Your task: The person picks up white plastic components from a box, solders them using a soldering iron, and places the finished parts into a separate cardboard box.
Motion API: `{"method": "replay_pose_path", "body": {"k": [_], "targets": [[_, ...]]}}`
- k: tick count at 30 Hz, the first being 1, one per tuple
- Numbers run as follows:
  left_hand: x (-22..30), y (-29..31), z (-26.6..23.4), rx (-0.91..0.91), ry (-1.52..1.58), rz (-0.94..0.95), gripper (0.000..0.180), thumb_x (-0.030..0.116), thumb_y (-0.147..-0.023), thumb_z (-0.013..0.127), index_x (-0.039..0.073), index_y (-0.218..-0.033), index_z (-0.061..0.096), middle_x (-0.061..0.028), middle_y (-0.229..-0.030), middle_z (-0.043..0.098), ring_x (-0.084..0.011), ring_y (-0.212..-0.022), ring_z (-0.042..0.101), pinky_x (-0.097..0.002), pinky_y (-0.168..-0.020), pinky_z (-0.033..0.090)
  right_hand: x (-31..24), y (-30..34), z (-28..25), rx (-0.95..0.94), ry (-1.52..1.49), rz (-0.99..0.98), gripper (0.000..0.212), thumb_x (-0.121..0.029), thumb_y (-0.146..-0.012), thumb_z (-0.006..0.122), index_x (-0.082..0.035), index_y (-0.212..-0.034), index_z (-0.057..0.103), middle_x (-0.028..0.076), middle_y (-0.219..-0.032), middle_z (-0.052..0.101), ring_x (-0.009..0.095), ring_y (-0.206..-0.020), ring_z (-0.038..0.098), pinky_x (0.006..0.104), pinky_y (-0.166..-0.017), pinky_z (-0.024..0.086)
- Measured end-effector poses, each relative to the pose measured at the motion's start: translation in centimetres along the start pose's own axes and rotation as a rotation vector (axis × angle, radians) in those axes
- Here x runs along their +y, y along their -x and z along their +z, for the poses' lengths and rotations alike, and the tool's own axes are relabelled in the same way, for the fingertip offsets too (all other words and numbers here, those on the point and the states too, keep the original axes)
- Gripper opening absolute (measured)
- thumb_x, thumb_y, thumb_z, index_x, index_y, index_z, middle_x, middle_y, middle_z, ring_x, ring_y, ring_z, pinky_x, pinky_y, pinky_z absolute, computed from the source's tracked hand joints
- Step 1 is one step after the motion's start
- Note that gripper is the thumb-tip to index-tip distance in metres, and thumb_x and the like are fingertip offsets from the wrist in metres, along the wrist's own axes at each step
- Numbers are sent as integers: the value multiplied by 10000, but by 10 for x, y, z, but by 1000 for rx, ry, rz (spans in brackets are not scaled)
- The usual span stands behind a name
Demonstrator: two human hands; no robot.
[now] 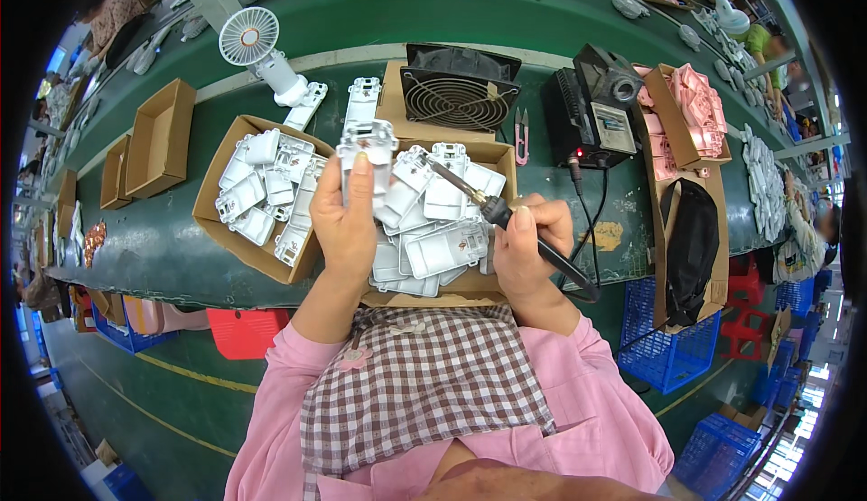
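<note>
My left hand (350, 221) is closed on a white plastic housing (366, 144), its thumb pressed on the face and its slotted end pointing away from me. In my right hand (533, 244) is a soldering iron (492, 208), gripped by its dark handle, with the metal tip angled up and left. The tip is beside the held housing, above a cardboard box (510, 158) of similar white housings (442, 248); whether it touches anything I cannot tell. Another cardboard box (302, 271) with white housings stands to the left. One more housing (363, 99) lies behind my left hand.
A white handheld fan (253, 45) stands behind the left box. At the back are a black cooling fan (459, 90), pink-handled snips (521, 135) and a black soldering station (591, 108), its cable near my right hand. Pink parts (691, 108) and a black bag (691, 253) lie right.
</note>
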State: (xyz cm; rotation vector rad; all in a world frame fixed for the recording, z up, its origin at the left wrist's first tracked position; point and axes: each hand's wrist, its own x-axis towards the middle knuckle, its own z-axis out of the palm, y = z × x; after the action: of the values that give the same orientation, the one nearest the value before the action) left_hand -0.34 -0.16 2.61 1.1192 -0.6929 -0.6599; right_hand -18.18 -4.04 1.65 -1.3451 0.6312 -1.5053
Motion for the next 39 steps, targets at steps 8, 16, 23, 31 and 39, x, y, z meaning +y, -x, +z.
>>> {"method": "replay_pose_path", "body": {"k": [8,16,23,31,39], "targets": [[3,1,7,-112,-24,-242,153,115,-934,544,-25,-979,588,-110,-845,674,-128,-646,659,-220,-557,533,-4,-2,5,-59,73,28,130,-42,-892,558,-41,-815,453,35,-655,507,49,-522,420,205,-469,341],[6,1,9,-112,-52,-278,143,102,-916,569,-33,-948,605,-109,-807,675,-129,-621,658,-220,-537,534,-2,-4,4,-108,98,109,150,-62,-887,615,-29,-821,484,3,-671,522,36,-579,415,209,-519,345],[4,0,7,-116,-80,-270,152,73,-910,557,-22,-1021,598,-97,-851,674,-121,-635,654,-217,-545,533,-4,-3,8,-40,71,57,140,-35,-894,569,-44,-804,463,19,-640,499,42,-492,405,190,-455,325],[3,-1,4,-170,22,-312,260,40,-902,544,-11,-1156,534,-94,-960,665,-136,-689,664,-217,-569,537,-1,-4,7,-66,73,39,152,-50,-891,585,-44,-804,462,20,-637,494,42,-487,398,190,-435,312],[2,-2,5,-160,22,-313,243,51,-890,578,-10,-1125,566,-91,-940,673,-134,-684,666,-209,-549,528,-1,-4,6,-73,69,52,158,-54,-891,590,-45,-801,461,15,-634,487,41,-487,393,189,-438,312]]}}
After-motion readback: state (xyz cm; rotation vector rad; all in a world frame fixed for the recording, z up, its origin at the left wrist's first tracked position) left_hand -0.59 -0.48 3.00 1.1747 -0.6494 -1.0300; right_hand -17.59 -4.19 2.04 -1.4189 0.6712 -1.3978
